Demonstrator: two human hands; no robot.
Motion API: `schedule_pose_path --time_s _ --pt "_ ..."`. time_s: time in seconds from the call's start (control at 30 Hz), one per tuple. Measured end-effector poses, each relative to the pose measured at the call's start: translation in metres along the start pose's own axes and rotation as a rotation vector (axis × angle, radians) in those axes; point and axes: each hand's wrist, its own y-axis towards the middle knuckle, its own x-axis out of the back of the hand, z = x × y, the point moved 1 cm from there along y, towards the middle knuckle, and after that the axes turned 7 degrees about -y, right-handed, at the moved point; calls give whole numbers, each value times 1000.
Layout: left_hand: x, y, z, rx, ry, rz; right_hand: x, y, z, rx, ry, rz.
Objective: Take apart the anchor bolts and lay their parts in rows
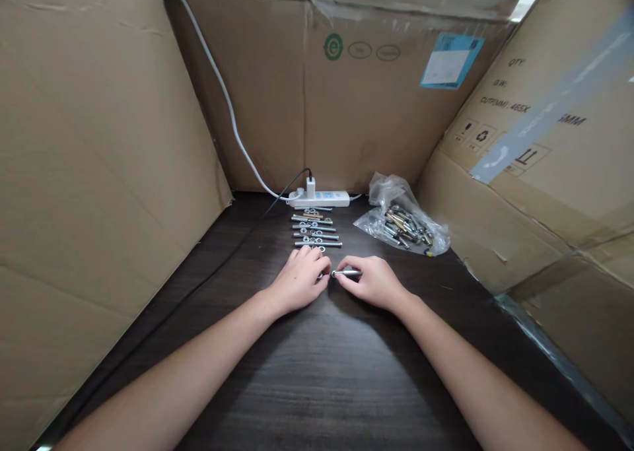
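My right hand [374,280] is closed on a metal bolt [351,273], which lies sideways between thumb and fingers with a ring-like end pointing left. Just left of it, my left hand [301,276] is closed, thumb near the fingertips, and a small shiny piece shows at them, too small to name surely. Beyond my left hand, several long bolts [317,244] lie in roughly parallel rows, with washers and nuts [315,224] among them. To the right, a clear plastic bag [379,223] holds many metal bolts [406,226].
A white power strip [339,199] with a plugged-in charger [310,187] sits behind the rows. A black cable [212,273] crosses the dark table [317,385] on the left. Cardboard walls [257,94] stand at the left, back and right.
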Motion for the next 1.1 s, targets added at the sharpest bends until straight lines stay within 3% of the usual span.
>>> schedule_pose_path --time_s 0.33,0.57,0.83,1.1 --pt "1 -1 0 11 10 5 -3 -1 0 36 56 83" --pt "5 -1 -3 19 -24 -15 -1 -1 1 26 120 24" --pt "10 0 -12 -139 -170 -41 1 -3 5 64 283 6" --pt "6 1 -7 -164 -123 -66 0 -3 6 48 234 28"
